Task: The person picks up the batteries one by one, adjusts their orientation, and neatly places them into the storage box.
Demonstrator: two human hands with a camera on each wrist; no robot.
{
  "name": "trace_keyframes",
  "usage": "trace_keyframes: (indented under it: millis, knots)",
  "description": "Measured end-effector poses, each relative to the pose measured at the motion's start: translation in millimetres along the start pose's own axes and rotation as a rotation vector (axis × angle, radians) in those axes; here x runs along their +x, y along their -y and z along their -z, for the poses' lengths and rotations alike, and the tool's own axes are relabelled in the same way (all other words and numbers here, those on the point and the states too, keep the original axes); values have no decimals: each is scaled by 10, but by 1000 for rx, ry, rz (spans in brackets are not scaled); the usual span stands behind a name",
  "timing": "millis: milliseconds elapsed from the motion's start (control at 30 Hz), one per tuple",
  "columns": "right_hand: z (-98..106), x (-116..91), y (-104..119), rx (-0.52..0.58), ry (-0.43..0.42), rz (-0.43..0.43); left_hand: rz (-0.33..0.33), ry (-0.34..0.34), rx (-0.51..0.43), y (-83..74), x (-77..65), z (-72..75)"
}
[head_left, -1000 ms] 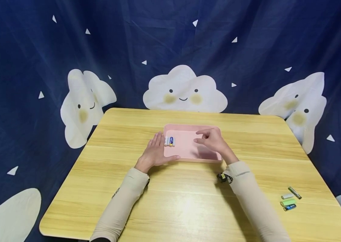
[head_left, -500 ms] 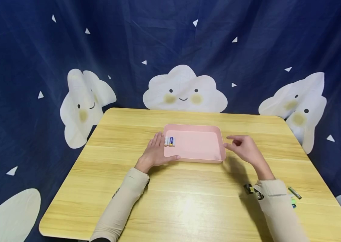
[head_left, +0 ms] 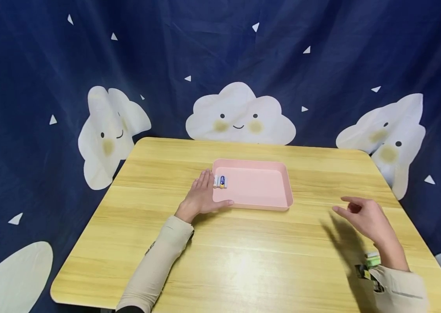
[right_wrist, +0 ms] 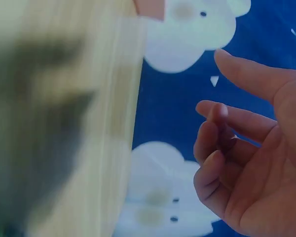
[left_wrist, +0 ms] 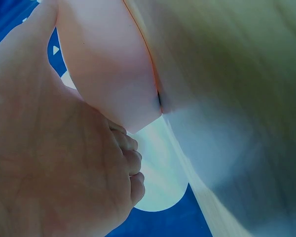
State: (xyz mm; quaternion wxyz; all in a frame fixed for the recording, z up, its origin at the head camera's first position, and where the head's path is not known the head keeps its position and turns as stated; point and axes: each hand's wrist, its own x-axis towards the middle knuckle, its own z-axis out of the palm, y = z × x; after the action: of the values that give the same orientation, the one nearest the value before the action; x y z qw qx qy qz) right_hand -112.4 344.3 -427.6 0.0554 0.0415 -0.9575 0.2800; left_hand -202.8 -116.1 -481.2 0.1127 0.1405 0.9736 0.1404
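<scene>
Head view: draws the right hand (head_left: 368,219) away from the pink tray (head_left: 257,191), fingers apart from thumb — empty, free, now nearer the loose batteries (head_left: 372,261) — leaving a battery row (head_left: 221,181) inside, beside the straight-fingered left hand (head_left: 200,198).

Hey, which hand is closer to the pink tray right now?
The left. The left hand is against the tray's left end; the right hand is off to its right, over the table, clear of it.

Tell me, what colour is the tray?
The tray is pink; it shows best in the head view.
</scene>
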Motion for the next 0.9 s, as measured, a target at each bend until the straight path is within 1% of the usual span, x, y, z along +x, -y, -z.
trace_keyframes:
  millis: [100,233,467,633,733,900]
  knots:
    - [48,-129,-120,-40,36,-49,-1,-5,1,-1,-8,2]
    - [110,-278,-243,-105,115,-114,1,-5,-4,-2,-15,-1]
    - [204,-448,-393,-192,229,-184,-7,-13,-14,4,-7,-26]
    - [236,-550,-513,-232,320,-243,-12,-21,-22,-4,-30,-19]
    - [230,-613,-564,-249,360,-266,-15,-28,-21,-2,-33,-20]
    - [184,-707,-591,-239,389,-301,-9,-29,-15,12,-27,-30]
